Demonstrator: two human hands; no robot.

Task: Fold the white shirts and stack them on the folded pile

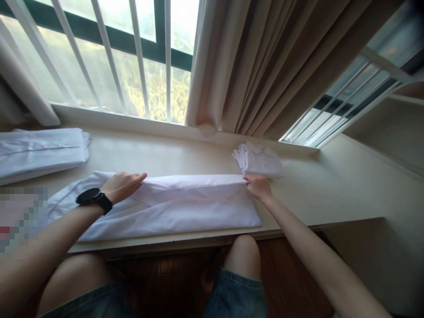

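Observation:
A white cloth (179,207) lies partly folded along a cream window ledge (331,185), its long folded edge running left to right. My left hand (122,185), with a black watch on the wrist, rests palm down on the cloth's upper left edge. My right hand (258,186) pinches the cloth's upper right corner. Just behind my right hand sits a small stack of folded white cloths (260,160).
A larger folded white fabric (39,152) lies at the far left of the ledge. Beige curtains (265,66) hang over the barred window (132,57). My knees sit below the ledge's front edge, over a dark wooden floor (291,274).

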